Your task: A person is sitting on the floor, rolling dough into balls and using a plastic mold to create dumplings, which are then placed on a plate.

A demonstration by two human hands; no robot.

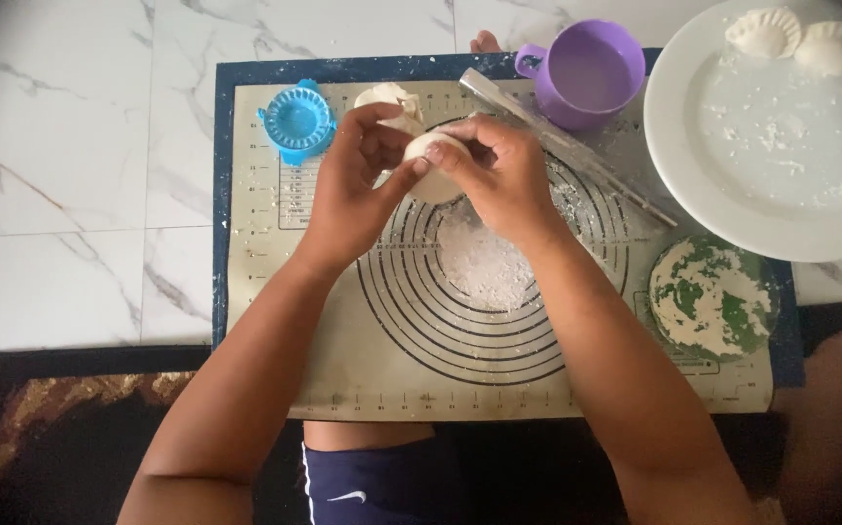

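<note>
A round piece of pale dough (438, 163) is held between both hands above a beige baking mat (392, 369) with ring markings. My left hand (353, 190) grips its left side with thumb and fingers. On the other side, my right hand (504, 175) pinches its top edge. A patch of loose flour (484, 262) lies on the mat just under the hands. Another lump of dough (389, 95) rests on the mat behind my left hand.
A blue dumpling press (297, 120) sits at the mat's upper left. A purple cup (588, 73) and a thin rolling pin (577, 151) lie at the back right. A white plate (761, 185) holds two shaped dumplings (800, 39). A floured green dish (711, 297) is at right.
</note>
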